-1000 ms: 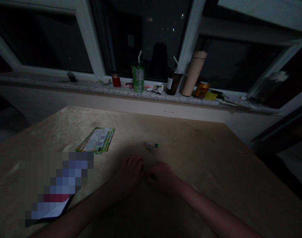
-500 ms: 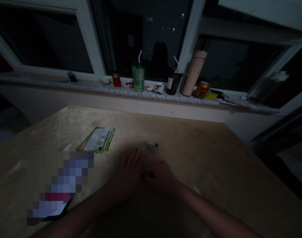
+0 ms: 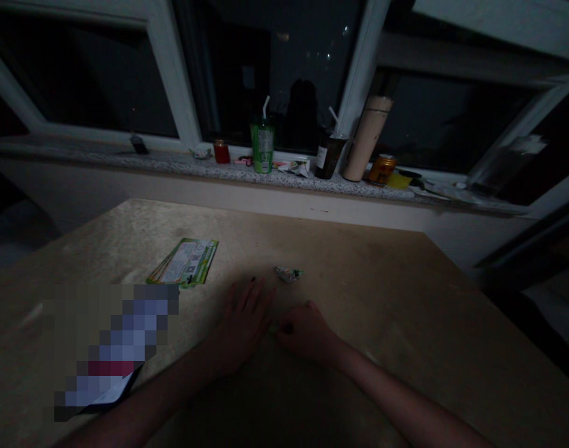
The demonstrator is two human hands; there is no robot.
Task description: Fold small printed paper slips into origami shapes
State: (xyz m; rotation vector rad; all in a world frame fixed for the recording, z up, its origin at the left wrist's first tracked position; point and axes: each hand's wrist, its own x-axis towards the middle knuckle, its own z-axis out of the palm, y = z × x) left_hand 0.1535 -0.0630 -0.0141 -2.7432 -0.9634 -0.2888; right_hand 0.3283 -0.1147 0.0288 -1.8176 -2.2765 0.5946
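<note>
On the brown table (image 3: 377, 280), my left hand (image 3: 247, 320) lies palm down with its fingers spread forward. A small dark speck (image 3: 253, 279) sits by its fingertips; I cannot tell what it is. To its right, my right hand (image 3: 307, 330) is closed, thumb and fingers curled together. Something small and pale shows faintly at its pinch, too dim to name. Just beyond both hands lies a crumpled, colourful wrapper (image 3: 288, 274), touched by neither. Farther left is a fanned stack of green-and-white printed cards (image 3: 186, 261).
A phone-like device (image 3: 114, 395), mostly blurred out, lies left of my left forearm. Along the granite windowsill (image 3: 172, 163) stand a red jar (image 3: 221, 152), a green cup with a straw (image 3: 263, 146), a dark drink cup (image 3: 328, 155), a pink flask (image 3: 369, 137) and an orange can (image 3: 382, 170).
My left hand has slid slightly forward and left, widening the gap to my right hand. The dark speck has shifted a little the same way. My right hand stays closed.
</note>
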